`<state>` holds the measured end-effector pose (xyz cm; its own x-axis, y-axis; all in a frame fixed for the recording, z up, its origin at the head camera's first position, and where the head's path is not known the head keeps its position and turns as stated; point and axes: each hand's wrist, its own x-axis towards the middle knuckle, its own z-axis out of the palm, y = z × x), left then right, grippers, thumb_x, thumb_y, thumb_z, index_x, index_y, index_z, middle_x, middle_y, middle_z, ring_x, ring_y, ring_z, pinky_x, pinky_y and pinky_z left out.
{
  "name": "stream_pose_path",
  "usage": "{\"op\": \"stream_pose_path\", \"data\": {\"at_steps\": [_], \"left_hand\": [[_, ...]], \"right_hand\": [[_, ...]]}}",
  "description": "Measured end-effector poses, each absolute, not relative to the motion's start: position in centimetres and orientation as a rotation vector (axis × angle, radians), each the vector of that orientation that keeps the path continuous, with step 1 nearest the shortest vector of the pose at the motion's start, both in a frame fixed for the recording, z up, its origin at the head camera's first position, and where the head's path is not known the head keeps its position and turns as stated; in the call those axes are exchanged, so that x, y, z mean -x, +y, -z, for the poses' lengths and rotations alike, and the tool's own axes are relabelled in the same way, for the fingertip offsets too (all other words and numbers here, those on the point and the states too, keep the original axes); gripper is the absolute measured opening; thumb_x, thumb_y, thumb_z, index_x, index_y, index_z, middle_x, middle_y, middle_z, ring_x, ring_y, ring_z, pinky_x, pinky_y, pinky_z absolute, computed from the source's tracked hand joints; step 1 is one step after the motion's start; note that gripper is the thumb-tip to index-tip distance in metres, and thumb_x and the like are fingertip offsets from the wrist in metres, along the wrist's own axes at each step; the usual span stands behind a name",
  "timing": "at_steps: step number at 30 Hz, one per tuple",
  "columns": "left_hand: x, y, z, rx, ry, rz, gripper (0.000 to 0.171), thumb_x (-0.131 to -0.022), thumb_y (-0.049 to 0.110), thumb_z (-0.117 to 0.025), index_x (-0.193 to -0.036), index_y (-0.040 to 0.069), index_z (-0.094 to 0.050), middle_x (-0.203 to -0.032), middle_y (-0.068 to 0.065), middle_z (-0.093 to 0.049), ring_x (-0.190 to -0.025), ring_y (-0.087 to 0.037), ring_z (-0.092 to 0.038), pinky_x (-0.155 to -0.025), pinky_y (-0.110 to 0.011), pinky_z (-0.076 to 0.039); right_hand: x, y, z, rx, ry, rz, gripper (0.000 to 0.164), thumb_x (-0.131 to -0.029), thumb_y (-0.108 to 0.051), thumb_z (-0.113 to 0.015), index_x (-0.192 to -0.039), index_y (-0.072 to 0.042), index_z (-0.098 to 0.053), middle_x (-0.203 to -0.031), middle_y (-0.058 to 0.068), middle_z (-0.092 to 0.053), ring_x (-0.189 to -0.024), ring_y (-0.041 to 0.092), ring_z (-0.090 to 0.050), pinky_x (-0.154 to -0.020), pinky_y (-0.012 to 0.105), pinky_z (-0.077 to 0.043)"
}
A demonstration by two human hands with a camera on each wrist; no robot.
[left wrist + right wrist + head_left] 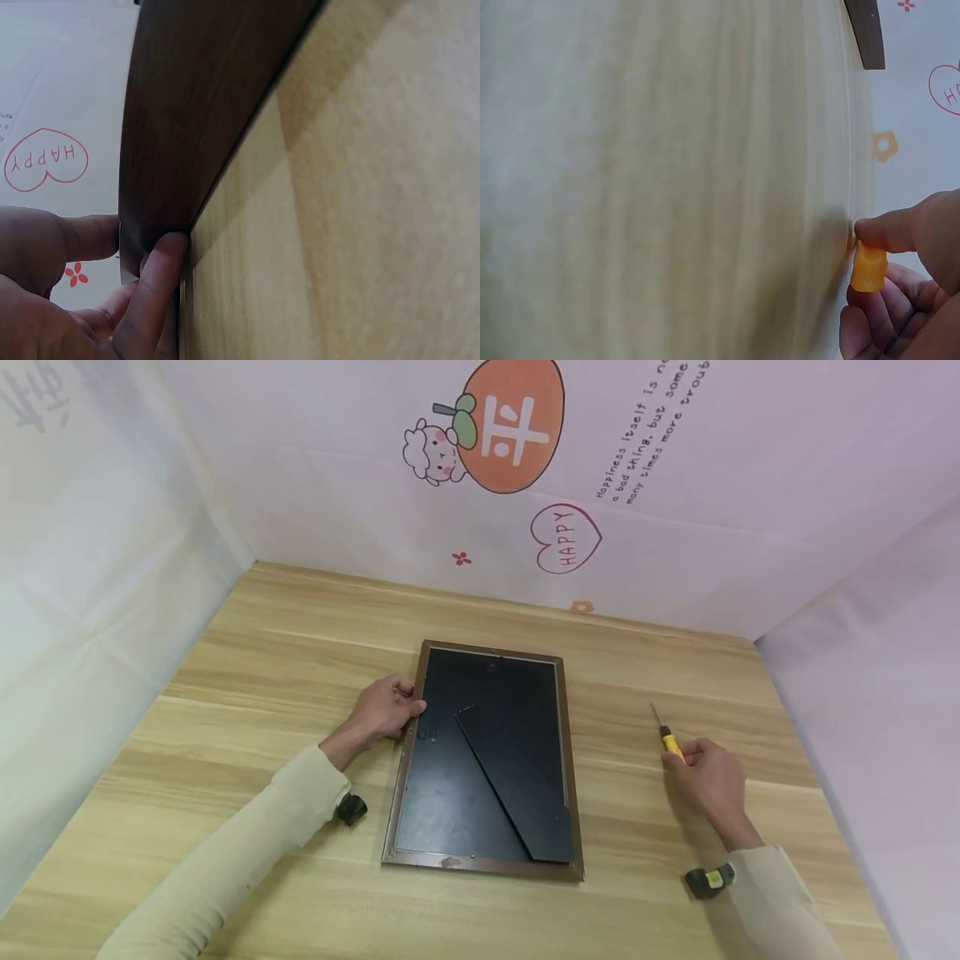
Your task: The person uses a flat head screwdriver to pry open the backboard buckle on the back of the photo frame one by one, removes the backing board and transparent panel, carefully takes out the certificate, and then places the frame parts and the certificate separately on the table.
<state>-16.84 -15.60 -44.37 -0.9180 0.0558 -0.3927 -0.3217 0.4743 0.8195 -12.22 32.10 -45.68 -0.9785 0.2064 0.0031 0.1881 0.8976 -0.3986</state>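
1. On the far left, a cream sleeve [247,835] ends in the left hand [382,708], which grips the picture frame's side. The head view shows the thumb over the edge; the left wrist view adds a fingertip low on the outer side, just above the pale, wood-grained worktop [285,693].
2. At centre, the picture frame [457,768] lies back up. The head view gives its brown rim, smooth black backing and long, tapered stand leg [517,777] slanting across; the left wrist view gives only its dark-brown, faintly grained side. The left hand covers a bit of that edge.
3. Behind rises a creased white sheet [337,510] printed with a red heart [566,538].
4. On the right, the right hand [714,777] pinches a screwdriver [667,735]. Its thin metal shaft shows in the head view; the right wrist view shows the rounded, yellow-orange handle end.
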Motion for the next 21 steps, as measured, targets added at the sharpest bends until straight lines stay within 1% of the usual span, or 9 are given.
{"op": "stream_pose_path", "data": {"at_steps": [7, 12, 17, 21], "left_hand": [[16.8, -15.6, 44.5, 0.221, 2.359, -1.442, 0.038, -0.096, 0.021, -0.064, -0.129, 0.004, -0.052, -0.114, -0.015, -0.062, -0.075, -0.017, -0.063, -0.058, -0.025, -0.056], [16.8, -15.6, 44.6, 0.207, 2.358, -1.444, 0.038, -0.097, 0.021, -0.064, -0.129, 0.005, -0.052, -0.113, -0.014, -0.062, -0.075, -0.016, -0.063, -0.058, -0.025, -0.056], [16.8, -15.7, 44.5, 0.207, 2.356, -1.441, 0.039, -0.097, 0.022, -0.063, -0.129, 0.005, -0.052, -0.112, -0.014, -0.061, -0.076, -0.017, -0.063, -0.059, -0.025, -0.056], [16.9, -15.7, 44.5, 0.203, 2.361, -1.436, 0.039, -0.097, 0.022, -0.064, -0.13, 0.005, -0.051, -0.112, -0.014, -0.061, -0.076, -0.017, -0.063, -0.059, -0.025, -0.056]], "right_hand": [[12.0, 32.7, 45.8, 0.292, -3.002, -0.613, 0.034, -0.092, -0.029, -0.064, -0.099, 0.004, -0.065, -0.083, 0.018, -0.069, -0.065, 0.02, -0.059, -0.055, 0.027, -0.041], [11.8, 33.3, 46.1, 0.373, -3.017, -0.596, 0.035, -0.092, -0.031, -0.064, -0.1, 0.003, -0.064, -0.086, 0.017, -0.068, -0.069, 0.022, -0.059, -0.056, 0.027, -0.039], [11.5, 34.1, 46.2, 0.441, -3.021, -0.599, 0.037, -0.093, -0.032, -0.063, -0.102, 0.004, -0.064, -0.086, 0.017, -0.067, -0.069, 0.021, -0.057, -0.056, 0.027, -0.038], [11.3, 34.9, 46.3, 0.481, -2.995, -0.624, 0.04, -0.093, -0.033, -0.062, -0.104, 0.005, -0.065, -0.088, 0.018, -0.069, -0.069, 0.02, -0.058, -0.057, 0.027, -0.039]]}}
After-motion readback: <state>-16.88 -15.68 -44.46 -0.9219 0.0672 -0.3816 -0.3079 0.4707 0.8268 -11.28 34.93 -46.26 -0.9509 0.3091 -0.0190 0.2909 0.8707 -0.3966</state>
